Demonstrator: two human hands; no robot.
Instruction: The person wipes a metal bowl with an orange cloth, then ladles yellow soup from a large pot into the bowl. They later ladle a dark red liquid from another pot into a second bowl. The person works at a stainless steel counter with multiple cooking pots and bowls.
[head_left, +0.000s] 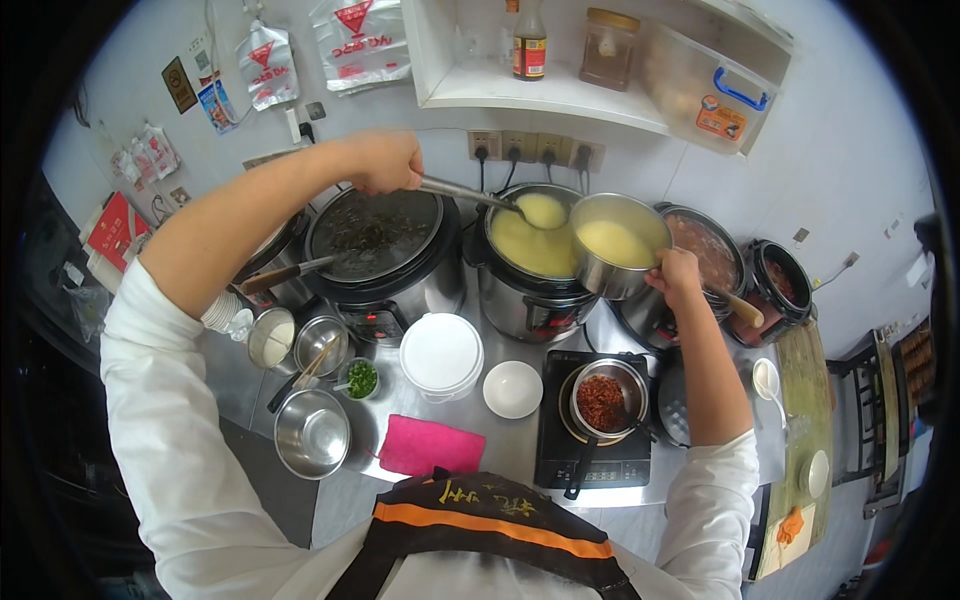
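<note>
My left hand (386, 161) grips the long handle of a steel ladle (465, 190). The ladle's bowl, full of pale yellow liquid, is over a large electric pressure cooker (534, 315) that stands without its lid and holds yellow soup (525, 251). My right hand (675, 276) holds a steel pot (606, 279) at the right rim of that cooker, tilted slightly. Yellow liquid (616, 244) lies inside the pot. The pot hides part of the cooker's right rim; its own handle is mostly covered by my right hand.
Another cooker (386, 296) with dark liquid stands left; cookers with reddish contents (701, 247) stand right. Nearer are a white lidded tub (441, 352), a white bowl (513, 390), a pink cloth (431, 445) and an induction cooktop (555, 450) bearing a pan. A wall shelf (480, 90) hangs above.
</note>
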